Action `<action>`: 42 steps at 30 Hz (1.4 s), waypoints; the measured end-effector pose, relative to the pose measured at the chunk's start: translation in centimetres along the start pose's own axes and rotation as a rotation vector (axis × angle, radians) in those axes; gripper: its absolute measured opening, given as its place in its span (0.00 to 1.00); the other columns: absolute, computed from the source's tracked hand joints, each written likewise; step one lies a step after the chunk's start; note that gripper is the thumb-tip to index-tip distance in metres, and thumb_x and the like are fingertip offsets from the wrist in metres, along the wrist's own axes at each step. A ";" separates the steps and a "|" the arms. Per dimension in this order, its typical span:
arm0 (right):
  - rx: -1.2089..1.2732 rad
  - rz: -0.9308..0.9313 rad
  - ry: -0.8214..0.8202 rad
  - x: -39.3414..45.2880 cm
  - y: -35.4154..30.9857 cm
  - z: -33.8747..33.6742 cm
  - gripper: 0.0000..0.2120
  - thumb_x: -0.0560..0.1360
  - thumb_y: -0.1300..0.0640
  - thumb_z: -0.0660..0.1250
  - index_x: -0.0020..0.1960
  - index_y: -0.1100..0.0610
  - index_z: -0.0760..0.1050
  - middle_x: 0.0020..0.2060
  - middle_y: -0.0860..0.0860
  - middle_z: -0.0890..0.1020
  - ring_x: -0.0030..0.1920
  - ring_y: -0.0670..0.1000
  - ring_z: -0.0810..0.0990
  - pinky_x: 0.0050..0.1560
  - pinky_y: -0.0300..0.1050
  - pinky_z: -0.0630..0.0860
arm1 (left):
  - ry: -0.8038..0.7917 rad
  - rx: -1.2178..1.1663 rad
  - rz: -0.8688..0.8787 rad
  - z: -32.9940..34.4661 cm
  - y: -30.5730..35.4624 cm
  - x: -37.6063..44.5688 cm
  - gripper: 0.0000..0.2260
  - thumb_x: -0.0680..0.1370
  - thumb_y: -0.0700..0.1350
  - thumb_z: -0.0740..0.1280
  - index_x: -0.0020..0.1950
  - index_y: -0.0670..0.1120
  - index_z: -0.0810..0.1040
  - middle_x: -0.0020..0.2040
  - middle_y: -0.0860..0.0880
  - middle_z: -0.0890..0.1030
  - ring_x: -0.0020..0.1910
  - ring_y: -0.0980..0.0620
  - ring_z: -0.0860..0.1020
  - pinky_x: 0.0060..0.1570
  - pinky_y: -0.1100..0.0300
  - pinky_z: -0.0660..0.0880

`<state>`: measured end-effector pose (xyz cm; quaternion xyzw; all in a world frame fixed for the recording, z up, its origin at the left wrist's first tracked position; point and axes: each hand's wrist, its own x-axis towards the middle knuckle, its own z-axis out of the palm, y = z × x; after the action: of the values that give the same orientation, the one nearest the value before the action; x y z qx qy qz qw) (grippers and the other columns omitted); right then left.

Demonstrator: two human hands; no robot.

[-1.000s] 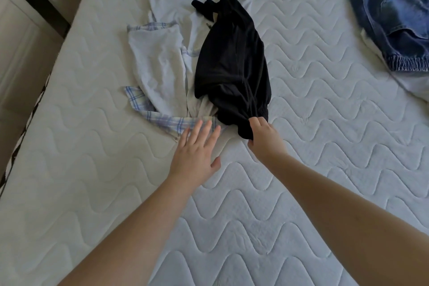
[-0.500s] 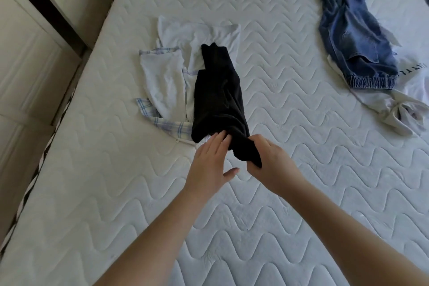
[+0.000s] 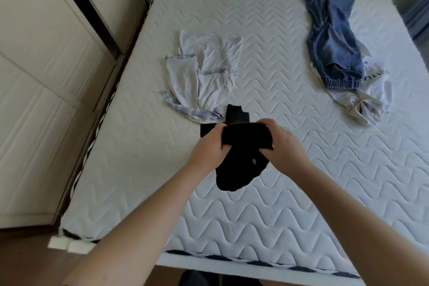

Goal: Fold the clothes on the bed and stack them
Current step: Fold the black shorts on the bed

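I hold the black garment (image 3: 241,153) up in front of me with both hands. My left hand (image 3: 210,147) is clamped on its left side, fingers curled over the upper fold and thumb pinching from below. My right hand (image 3: 282,144) is closed on the right side in the same way, thumb pressed into the cloth near the middle. The two hands are near each other, with a bunched roll of black cloth stretched between them. The rest of the garment hangs down below my hands in a loose rounded lobe, and a narrower piece of it sticks out beyond my knuckles, away from me. A small pale spot shows on the cloth just below my right thumb; I cannot tell what it is.

Under my hands is the bed (image 3: 267,211), its white quilted mattress bare where I am working. Beyond my left hand, just past the black cloth, lies a crumpled white shirt (image 3: 204,72) with blue checked trim, spread flat and unfolded. Well off to the far right of my right hand lie blue jeans (image 3: 332,44), stretched out lengthwise with the elastic waistband nearest me. They rest partly on a white top (image 3: 362,102) with dark lettering, which is bunched up at its near end.

To the left of my left arm, beside the bed, stands a pale wardrobe (image 3: 44,72).
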<state>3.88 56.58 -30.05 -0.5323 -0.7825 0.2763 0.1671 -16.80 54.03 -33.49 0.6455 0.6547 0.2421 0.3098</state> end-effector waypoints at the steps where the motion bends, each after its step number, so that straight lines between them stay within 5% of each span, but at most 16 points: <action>1: -0.010 -0.004 0.027 -0.7 -0.4 -0.5 0.23 0.72 0.61 0.68 0.66 0.51 0.68 0.50 0.48 0.77 0.46 0.50 0.74 0.42 0.42 0.69 | 0.008 0.008 0.003 -0.8 0.8 -0.6 0.10 0.78 0.46 0.61 0.59 0.49 0.68 0.43 0.53 0.77 0.44 0.45 0.80 0.37 0.55 0.70; 6: -0.152 -0.042 0.123 -4.1 -1.8 -1.1 0.23 0.73 0.61 0.66 0.67 0.57 0.69 0.56 0.55 0.78 0.53 0.60 0.77 0.55 0.56 0.73 | 0.021 -0.011 0.055 -3.6 4.4 -3.5 0.20 0.77 0.41 0.56 0.67 0.58 0.65 0.43 0.52 0.80 0.38 0.50 0.78 0.37 0.53 0.74; 9: -0.179 0.028 0.146 -5.8 -2.0 -0.3 0.24 0.73 0.60 0.66 0.69 0.56 0.68 0.58 0.56 0.76 0.54 0.61 0.77 0.55 0.56 0.73 | 0.063 -0.084 0.023 -4.7 5.7 -4.9 0.16 0.76 0.44 0.55 0.61 0.59 0.70 0.37 0.56 0.77 0.34 0.58 0.76 0.35 0.57 0.72; 13: -0.051 0.208 0.087 -7.4 -0.9 1.2 0.25 0.76 0.62 0.64 0.72 0.53 0.65 0.65 0.54 0.74 0.59 0.58 0.77 0.55 0.53 0.75 | 0.175 -0.217 -0.068 -6.7 6.1 -6.0 0.08 0.76 0.46 0.58 0.52 0.55 0.73 0.38 0.45 0.80 0.34 0.53 0.76 0.32 0.60 0.71; 16: -0.057 0.404 -0.022 -8.2 0.2 1.8 0.18 0.77 0.59 0.60 0.67 0.52 0.71 0.53 0.54 0.82 0.51 0.58 0.81 0.45 0.48 0.76 | 0.234 -0.291 -0.157 -8.5 5.3 -6.7 0.05 0.77 0.48 0.59 0.50 0.53 0.74 0.41 0.47 0.80 0.38 0.51 0.77 0.37 0.58 0.72; 21: 0.039 0.592 0.001 -8.4 0.8 0.6 0.13 0.77 0.59 0.60 0.58 0.53 0.77 0.36 0.48 0.77 0.34 0.50 0.76 0.30 0.40 0.67 | 0.233 0.217 -0.115 -11.2 2.7 -6.9 0.11 0.79 0.47 0.57 0.59 0.50 0.73 0.52 0.51 0.75 0.45 0.48 0.75 0.42 0.53 0.71; 26: 0.197 0.559 0.001 -6.7 -0.2 -2.3 0.16 0.73 0.66 0.61 0.56 0.52 0.77 0.42 0.52 0.82 0.34 0.49 0.78 0.28 0.38 0.70 | 0.031 0.518 0.048 -12.5 1.8 -5.9 0.24 0.76 0.36 0.56 0.69 0.55 0.72 0.67 0.53 0.70 0.62 0.47 0.71 0.52 0.50 0.74; 31: 0.130 0.475 -0.014 -4.8 -2.0 -5.5 0.15 0.70 0.69 0.64 0.54 0.55 0.74 0.44 0.52 0.81 0.42 0.52 0.79 0.35 0.41 0.73 | -0.216 0.687 -0.053 -14.3 4.4 -3.7 0.23 0.73 0.33 0.57 0.52 0.60 0.79 0.56 0.51 0.79 0.42 0.50 0.76 0.38 0.58 0.72; 35: -0.128 0.374 -0.052 -3.6 -3.5 -8.5 0.12 0.69 0.67 0.64 0.45 0.54 0.82 0.41 0.51 0.84 0.44 0.52 0.82 0.44 0.42 0.77 | -0.396 0.769 -0.015 -16.0 6.0 -2.4 0.16 0.74 0.42 0.66 0.59 0.56 0.80 0.53 0.50 0.80 0.44 0.51 0.77 0.39 0.59 0.72; 39: -0.038 0.345 0.032 -3.3 -4.5 -11.2 0.17 0.71 0.68 0.62 0.51 0.55 0.85 0.43 0.52 0.85 0.43 0.50 0.82 0.44 0.41 0.75 | -0.417 0.553 -0.043 -17.9 7.8 -1.5 0.03 0.73 0.46 0.69 0.41 0.48 0.79 0.37 0.48 0.79 0.33 0.52 0.76 0.31 0.61 0.71; 42: 0.050 0.352 0.119 -3.0 -4.5 -11.9 0.18 0.72 0.67 0.64 0.59 0.55 0.80 0.51 0.52 0.83 0.47 0.52 0.81 0.45 0.42 0.75 | -0.329 0.222 -0.136 -18.4 9.1 -1.0 0.04 0.75 0.44 0.63 0.44 0.47 0.77 0.40 0.45 0.80 0.38 0.47 0.80 0.34 0.57 0.78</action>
<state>8.32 55.52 -17.84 -0.6723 -0.6588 0.2887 0.1753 -23.69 55.03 -14.17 0.6609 0.6599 0.0385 0.3553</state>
